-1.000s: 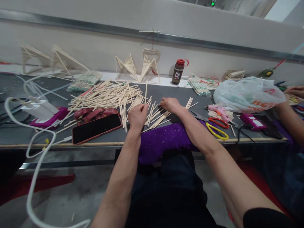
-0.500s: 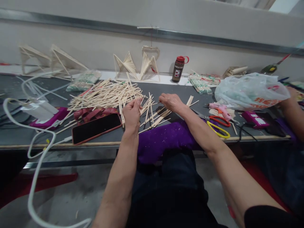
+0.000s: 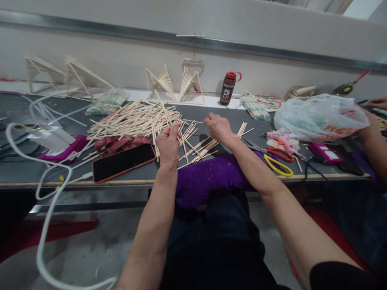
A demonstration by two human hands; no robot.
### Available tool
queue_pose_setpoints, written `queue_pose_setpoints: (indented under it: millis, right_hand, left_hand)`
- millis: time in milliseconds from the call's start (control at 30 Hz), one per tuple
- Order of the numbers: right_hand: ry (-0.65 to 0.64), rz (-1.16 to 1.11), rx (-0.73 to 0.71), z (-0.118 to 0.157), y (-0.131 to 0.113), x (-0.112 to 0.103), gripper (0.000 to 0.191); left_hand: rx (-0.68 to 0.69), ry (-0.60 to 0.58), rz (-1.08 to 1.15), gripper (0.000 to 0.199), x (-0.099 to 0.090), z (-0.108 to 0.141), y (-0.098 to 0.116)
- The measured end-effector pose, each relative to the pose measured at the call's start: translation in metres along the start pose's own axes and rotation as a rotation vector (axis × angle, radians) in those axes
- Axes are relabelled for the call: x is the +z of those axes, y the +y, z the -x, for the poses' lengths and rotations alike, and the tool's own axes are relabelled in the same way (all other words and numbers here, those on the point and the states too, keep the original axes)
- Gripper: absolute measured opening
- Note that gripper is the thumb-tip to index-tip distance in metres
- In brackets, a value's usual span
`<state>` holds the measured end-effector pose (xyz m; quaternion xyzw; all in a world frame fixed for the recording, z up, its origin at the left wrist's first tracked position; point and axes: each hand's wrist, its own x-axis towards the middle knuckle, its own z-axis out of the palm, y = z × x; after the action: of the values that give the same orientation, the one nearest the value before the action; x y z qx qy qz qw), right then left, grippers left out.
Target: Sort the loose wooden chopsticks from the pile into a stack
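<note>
My left hand (image 3: 168, 144) is closed in a pinch at the right end of a heap of thin wooden sticks (image 3: 130, 121). A few sticks poke out from its fingers, one long one (image 3: 162, 105) slanting up to the left. My right hand (image 3: 219, 128) is closed too, its fingertips pinched at the right end of a thin stick (image 3: 193, 121) that lies level between both hands. The fingertips themselves are partly hidden. Below the hands, loose sticks (image 3: 202, 150) lie crossed on the dark table beside a purple cloth (image 3: 211, 177).
Left are a phone (image 3: 123, 162), a red ribbon (image 3: 121, 145) and a white cable (image 3: 51, 201). Right lie scissors (image 3: 278, 161), a pink glue gun (image 3: 282, 139) and a plastic bag (image 3: 320, 117). Stick models (image 3: 160, 82) and a bottle (image 3: 228, 88) stand behind. Another person's arm (image 3: 373, 141) shows far right.
A stick now spans the gap between my hands. The long stick at my left hand tilts further left. At far right, the other person's hand has come into view above the bag.
</note>
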<state>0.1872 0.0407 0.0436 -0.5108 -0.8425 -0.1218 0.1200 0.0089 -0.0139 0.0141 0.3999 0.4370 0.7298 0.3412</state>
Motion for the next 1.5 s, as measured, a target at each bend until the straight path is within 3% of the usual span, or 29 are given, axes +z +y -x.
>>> queue_pose_setpoints:
  millis: [67,167,300,400,567,900,1067,1267,1500]
  right_hand:
    - [0.06,-0.187,0.078,-0.001,0.004,0.003,0.027]
    - [0.088,-0.65,0.122,0.0,0.003,0.002,0.014]
    - [-0.035,-1.266,0.111,0.004,-0.008,-0.005,0.017]
    - [-0.096,-1.468,0.104,0.008,-0.013,-0.005,0.022]
    - [-0.152,-1.526,0.099,0.012,-0.017,-0.001,0.017]
    - [-0.093,-1.545,0.098,0.011,-0.028,0.002,0.013]
    - [-0.063,-1.447,0.084,0.016,-0.026,-0.003,0.021]
    - [-0.161,-1.353,-0.124,0.031,-0.021,-0.002,0.033]
    - [-0.226,-1.406,-0.166,0.033,-0.026,0.007,0.032]
  left_hand:
    - [-0.042,-0.034,-0.001,0.022,0.0,0.0,-0.001]
    - [-0.115,-0.122,-0.025,0.025,0.0,0.001,-0.002]
    - [-0.235,-0.261,-0.081,0.023,0.001,0.005,0.001]
    - [-0.366,-0.391,-0.103,0.025,0.001,0.007,0.003]
    - [-0.44,-0.507,-0.148,0.027,0.0,0.008,0.002]
    - [-0.45,-0.649,-0.19,0.018,0.001,0.013,0.005]
    - [-0.478,-0.561,-0.021,0.022,-0.001,0.009,0.004]
    - [-0.529,-0.396,0.175,0.017,-0.004,0.002,0.002]
    - [-0.578,-0.451,0.232,0.011,-0.007,0.002,0.005]
